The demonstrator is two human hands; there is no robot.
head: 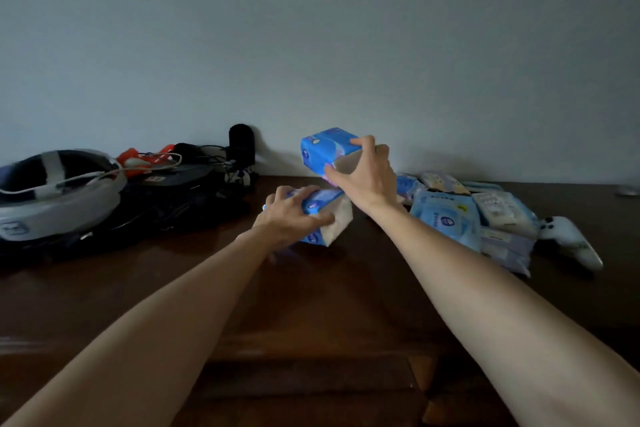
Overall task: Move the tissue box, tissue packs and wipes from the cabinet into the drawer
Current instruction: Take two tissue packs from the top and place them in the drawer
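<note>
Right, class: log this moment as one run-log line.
left hand: grips tissue pack on cabinet top | right hand: holds second pack aloft | wipes pile: waiting

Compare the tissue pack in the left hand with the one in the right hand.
The left hand grips its tissue pack low, at the cabinet top; the right hand holds its tissue pack lifted clear, nearer the wall. The left pack shows a pale end toward the camera; the right pack shows mostly blue wrapper. Both are blue, soft and similar in size.
</note>
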